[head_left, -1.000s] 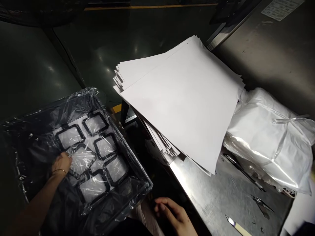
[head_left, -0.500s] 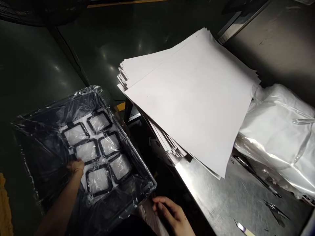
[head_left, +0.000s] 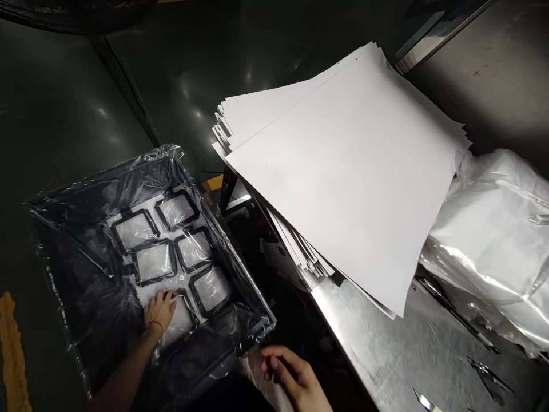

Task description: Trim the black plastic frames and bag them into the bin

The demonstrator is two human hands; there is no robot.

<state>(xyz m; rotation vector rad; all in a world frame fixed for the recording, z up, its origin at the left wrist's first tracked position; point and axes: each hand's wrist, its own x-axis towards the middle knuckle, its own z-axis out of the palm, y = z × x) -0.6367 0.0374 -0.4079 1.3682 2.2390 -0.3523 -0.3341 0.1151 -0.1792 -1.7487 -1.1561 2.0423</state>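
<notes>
My left hand reaches down into a dark crate lined with clear plastic film. Its fingers are spread and lie flat over the nearest black rectangular frame, partly covering it. Several like it, such as this black frame, lie in two rows on white sheeting at the bottom. Just outside the crate's near corner is my right hand, its fingers curled in towards the thumb. Whatever it may grip is too small or hidden. Loose clear film hangs beside that hand.
A tall, uneven stack of white sheets overhangs the metal table to the right. Behind it on the table lies a clear plastic-wrapped white bundle. Nippers, a pen-like dark tool and a blade are nearby.
My left hand has moved right and nearer, from the crate's left side onto the nearest frame, and its fingers have spread. My right hand has stayed near the corner. The view has shifted slightly.
</notes>
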